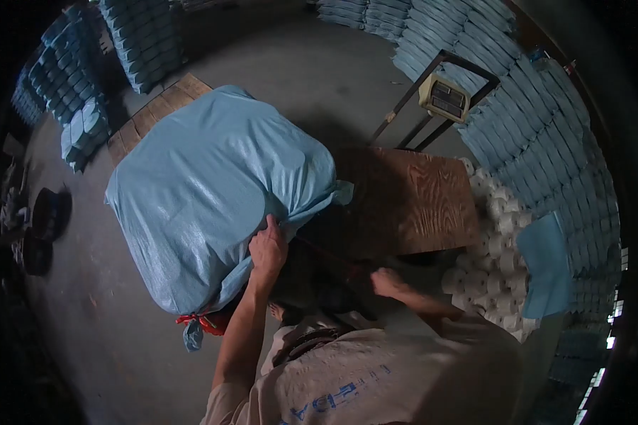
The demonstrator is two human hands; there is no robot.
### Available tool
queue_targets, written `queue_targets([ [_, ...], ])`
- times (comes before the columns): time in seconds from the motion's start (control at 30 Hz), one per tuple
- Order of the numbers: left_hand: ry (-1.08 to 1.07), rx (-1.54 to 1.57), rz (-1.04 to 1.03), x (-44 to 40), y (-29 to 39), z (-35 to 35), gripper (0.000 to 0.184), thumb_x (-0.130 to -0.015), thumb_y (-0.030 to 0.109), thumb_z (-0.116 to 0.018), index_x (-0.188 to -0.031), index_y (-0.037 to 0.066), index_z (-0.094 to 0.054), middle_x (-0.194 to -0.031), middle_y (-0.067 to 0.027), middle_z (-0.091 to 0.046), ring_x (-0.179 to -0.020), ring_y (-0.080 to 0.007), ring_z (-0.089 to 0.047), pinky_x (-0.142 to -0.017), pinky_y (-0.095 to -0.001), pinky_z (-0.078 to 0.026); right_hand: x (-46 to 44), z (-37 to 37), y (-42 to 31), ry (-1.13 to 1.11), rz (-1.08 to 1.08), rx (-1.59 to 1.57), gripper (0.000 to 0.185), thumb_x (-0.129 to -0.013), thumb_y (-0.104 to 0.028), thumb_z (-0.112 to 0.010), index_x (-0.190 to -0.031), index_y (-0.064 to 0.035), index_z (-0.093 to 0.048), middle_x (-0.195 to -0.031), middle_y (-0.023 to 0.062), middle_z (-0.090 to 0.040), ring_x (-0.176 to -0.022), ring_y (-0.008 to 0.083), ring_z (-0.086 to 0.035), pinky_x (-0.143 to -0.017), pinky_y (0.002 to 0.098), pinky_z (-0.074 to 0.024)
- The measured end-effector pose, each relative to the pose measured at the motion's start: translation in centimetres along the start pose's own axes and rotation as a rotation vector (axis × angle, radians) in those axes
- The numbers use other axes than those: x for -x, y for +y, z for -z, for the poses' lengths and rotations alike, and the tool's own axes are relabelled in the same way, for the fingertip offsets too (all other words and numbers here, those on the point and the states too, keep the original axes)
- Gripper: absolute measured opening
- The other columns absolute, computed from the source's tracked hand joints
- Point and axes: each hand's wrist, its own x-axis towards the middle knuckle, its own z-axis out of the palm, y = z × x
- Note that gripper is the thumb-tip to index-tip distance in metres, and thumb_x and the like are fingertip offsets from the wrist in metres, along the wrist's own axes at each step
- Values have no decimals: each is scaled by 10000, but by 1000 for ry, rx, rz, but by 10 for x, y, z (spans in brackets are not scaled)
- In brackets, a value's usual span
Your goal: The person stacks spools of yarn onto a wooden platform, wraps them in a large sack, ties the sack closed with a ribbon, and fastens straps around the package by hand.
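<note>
A big blue woven-plastic sack, bulging and full, lies in front of me with its near edge gathered into folds. My left hand presses on that edge, fingers mostly curled at the folds and one finger pointing up along the sack. At the sack's lower corner, a tuft is bound with red tie material. My right hand is closed, apart from the sack and near my body on the right. A faint reddish line seems to run from the sack's edge toward it, but what the fingers hold is too dark to make out.
A wooden board lies right of the sack, beside a scale display on a metal frame. White rolls and stacked blue bundles line the right side. Wooden planks show behind the sack; dark tubs stand far left.
</note>
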Motion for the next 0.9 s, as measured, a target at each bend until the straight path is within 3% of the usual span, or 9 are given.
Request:
queue_targets([
  [0.07,-3,31,-11,-1,0,3,310,-1038,370,-581,-1147,80,-589,-870,-270,-726,-812,-502,-701,-701,-630,-527,46,-40,104,-287,158,239,200,-851,-248,-652,-753,-103,-749,-823,166,-711,-742,320,-675,-682,480,-520],
  [0.17,16,12,-50,-9,-1,2,271,-1040,336,-565,-1094,70,-568,-846,-272,-723,-781,-516,-694,-681,-639,-526,52,-19,261,392,-191,278,225,-930,-134,-601,-733,-51,-672,-713,158,-645,-668,344,-634,-669,509,-516],
  [0.2,2,6,-45,-8,-1,1,260,-1034,328,-575,-1081,73,-576,-841,-266,-724,-774,-513,-694,-683,-636,-527,7,19,311,421,-585,-145,211,-878,-155,-656,-863,45,-722,-936,289,-700,-855,471,-688,-735,585,-510],
  [0.23,-22,-8,-53,-7,1,0,248,-1027,320,-586,-1068,75,-585,-836,-260,-725,-768,-510,-694,-684,-634,-527,-3,123,290,802,-492,-104,281,-993,-163,-553,-809,4,-682,-855,247,-703,-786,469,-662,-694,543,-512],
  [0.43,-33,-163,4,-13,19,3,237,-1006,312,-615,-1028,77,-618,-823,-253,-723,-767,-489,-703,-691,-622,-536,-147,461,306,1187,-262,-74,264,-1052,-237,-558,-980,-6,-661,-971,288,-706,-935,503,-678,-767,589,-527],
  [0.67,-16,-105,34,-14,30,-1,241,-971,319,-672,-968,88,-602,-777,-223,-714,-731,-474,-695,-644,-593,-538,-190,473,284,1464,-296,-101,297,-1069,-261,-546,-1242,-27,-605,-1098,238,-712,-1049,473,-660,-871,554,-523],
  [0.77,-47,-170,115,-13,29,-15,222,-981,324,-648,-980,102,-629,-748,-218,-703,-724,-455,-702,-642,-587,-540,-199,330,176,1123,150,-722,106,-1060,-101,-545,-1074,-30,-622,-937,157,-651,-904,331,-651,-843,426,-540],
  [0.87,-26,-221,256,-20,44,-17,231,-976,318,-634,-937,91,-646,-742,-227,-701,-732,-456,-704,-649,-576,-545,-195,195,46,-317,177,-486,358,-918,-263,-750,-1173,-19,-699,-1223,208,-727,-1117,343,-699,-945,437,-549],
  [0.9,6,-178,332,-26,53,-13,285,-964,341,-628,-888,78,-706,-772,-232,-718,-746,-461,-706,-681,-575,-551,-195,138,12,84,559,-649,420,-928,-412,-741,-1031,-5,-737,-1063,261,-748,-922,418,-707,-825,504,-562],
])
